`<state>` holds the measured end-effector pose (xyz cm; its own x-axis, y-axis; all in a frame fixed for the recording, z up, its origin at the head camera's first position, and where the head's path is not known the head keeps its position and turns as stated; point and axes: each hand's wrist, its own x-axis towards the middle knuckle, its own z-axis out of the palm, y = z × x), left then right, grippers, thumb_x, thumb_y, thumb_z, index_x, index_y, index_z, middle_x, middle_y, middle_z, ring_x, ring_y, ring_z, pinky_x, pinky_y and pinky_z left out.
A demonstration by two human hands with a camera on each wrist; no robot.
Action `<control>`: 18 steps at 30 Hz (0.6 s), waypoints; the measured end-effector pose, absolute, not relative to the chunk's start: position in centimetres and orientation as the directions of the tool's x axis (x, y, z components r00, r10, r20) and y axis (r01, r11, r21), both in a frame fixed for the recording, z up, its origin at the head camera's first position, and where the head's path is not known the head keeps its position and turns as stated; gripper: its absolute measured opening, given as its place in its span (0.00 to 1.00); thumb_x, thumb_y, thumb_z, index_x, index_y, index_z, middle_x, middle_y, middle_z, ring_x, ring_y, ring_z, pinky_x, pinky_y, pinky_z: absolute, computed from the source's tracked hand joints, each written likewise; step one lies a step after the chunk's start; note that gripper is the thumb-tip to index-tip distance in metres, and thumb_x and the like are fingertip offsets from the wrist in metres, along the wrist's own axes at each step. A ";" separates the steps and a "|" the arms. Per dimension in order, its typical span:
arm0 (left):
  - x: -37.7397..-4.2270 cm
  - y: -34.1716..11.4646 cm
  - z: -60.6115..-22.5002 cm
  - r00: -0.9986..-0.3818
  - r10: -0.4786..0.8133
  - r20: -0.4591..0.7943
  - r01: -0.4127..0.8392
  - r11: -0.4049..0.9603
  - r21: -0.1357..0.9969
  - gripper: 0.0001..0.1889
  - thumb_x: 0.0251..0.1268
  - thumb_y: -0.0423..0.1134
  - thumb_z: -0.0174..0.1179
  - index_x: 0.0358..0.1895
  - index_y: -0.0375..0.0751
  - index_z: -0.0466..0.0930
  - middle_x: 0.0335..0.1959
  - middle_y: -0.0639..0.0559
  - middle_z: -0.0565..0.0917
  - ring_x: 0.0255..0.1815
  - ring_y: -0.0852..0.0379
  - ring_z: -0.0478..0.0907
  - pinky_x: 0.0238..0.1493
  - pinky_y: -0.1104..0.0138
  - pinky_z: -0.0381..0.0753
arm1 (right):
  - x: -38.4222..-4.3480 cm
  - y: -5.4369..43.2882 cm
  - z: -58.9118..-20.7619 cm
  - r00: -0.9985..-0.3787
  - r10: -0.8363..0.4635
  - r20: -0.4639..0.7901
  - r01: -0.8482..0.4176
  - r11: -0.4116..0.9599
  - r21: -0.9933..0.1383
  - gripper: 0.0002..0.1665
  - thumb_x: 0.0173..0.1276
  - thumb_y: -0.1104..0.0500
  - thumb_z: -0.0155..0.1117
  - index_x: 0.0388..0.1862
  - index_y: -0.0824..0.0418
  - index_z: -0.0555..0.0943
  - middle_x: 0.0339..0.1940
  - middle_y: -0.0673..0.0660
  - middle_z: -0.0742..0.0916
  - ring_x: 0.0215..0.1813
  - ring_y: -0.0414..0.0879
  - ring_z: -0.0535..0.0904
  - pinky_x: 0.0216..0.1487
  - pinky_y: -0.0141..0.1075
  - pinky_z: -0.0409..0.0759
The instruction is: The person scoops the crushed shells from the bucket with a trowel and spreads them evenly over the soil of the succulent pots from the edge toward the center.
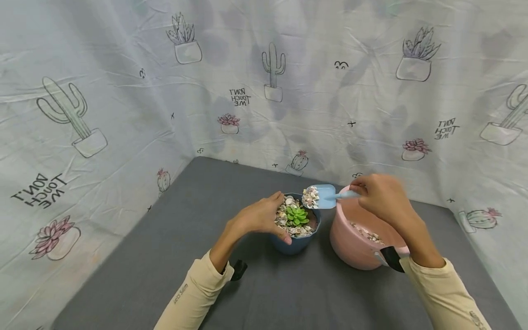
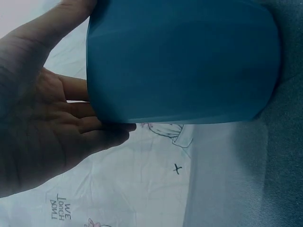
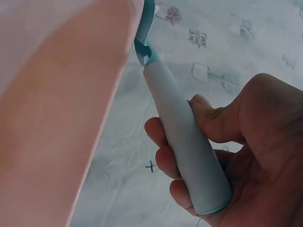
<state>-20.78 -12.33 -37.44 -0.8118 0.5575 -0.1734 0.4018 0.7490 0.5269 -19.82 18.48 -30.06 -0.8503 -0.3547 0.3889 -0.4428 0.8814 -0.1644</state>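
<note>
A blue plant pot (image 1: 291, 246) stands on the grey cloth, holding a green succulent (image 1: 297, 215) ringed by small shells or stones and some bare brown soil at its right. My left hand (image 1: 261, 215) grips the pot's rim from the left, thumb at the near side and fingers behind. In the left wrist view the pot's wall (image 2: 184, 61) fills the top. My right hand (image 1: 383, 196) holds a light-blue hand shovel by its pale handle (image 3: 182, 137), fingers curled round it. The shovel blade (image 1: 327, 196) carries shell pieces (image 1: 310, 197) over the pot's right back rim.
Right of the pot stands a pink bucket (image 1: 350, 245) with more shell pieces (image 1: 369, 234) at its bottom. Its handle has a black part near my right wrist. A grey cloth (image 1: 165, 238) covers the table, and a printed cactus curtain (image 1: 309, 82) hangs behind and at both sides.
</note>
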 end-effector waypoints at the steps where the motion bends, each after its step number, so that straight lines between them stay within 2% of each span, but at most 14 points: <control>1: -20.7 -12.3 -37.4 -0.815 0.554 -0.172 0.397 0.749 0.531 0.66 0.52 0.61 0.79 0.86 0.37 0.47 0.88 0.39 0.47 0.87 0.35 0.53 0.82 0.43 0.64 | -19.9 18.3 -30.1 -0.847 -0.361 0.391 -0.447 0.881 -0.154 0.06 0.67 0.64 0.70 0.33 0.57 0.93 0.28 0.53 0.92 0.23 0.41 0.74 0.25 0.35 0.66; 10: -20.5 -12.3 -37.4 -0.828 0.539 -0.154 0.393 0.754 0.526 0.66 0.50 0.63 0.80 0.85 0.38 0.50 0.88 0.41 0.49 0.86 0.36 0.55 0.81 0.43 0.66 | -20.3 17.0 -30.1 -0.794 -0.402 0.457 -0.473 0.880 -0.049 0.04 0.62 0.67 0.73 0.29 0.61 0.91 0.23 0.55 0.89 0.22 0.48 0.76 0.24 0.43 0.72; 13: -20.5 -12.3 -37.4 -0.825 0.546 -0.144 0.402 0.747 0.529 0.65 0.51 0.62 0.80 0.85 0.38 0.50 0.88 0.40 0.50 0.85 0.36 0.57 0.80 0.43 0.67 | -20.2 16.8 -30.3 -0.748 -0.437 0.500 -0.501 0.865 0.007 0.03 0.60 0.69 0.74 0.28 0.62 0.91 0.22 0.56 0.89 0.23 0.53 0.79 0.27 0.47 0.74; 18: -20.5 -12.5 -37.5 -0.827 0.545 -0.134 0.403 0.743 0.535 0.64 0.50 0.63 0.80 0.85 0.39 0.51 0.88 0.41 0.51 0.85 0.34 0.58 0.79 0.42 0.67 | -20.0 16.6 -30.3 -0.643 -0.501 0.579 -0.543 0.832 0.116 0.05 0.59 0.70 0.74 0.27 0.62 0.90 0.20 0.57 0.86 0.27 0.57 0.80 0.33 0.48 0.71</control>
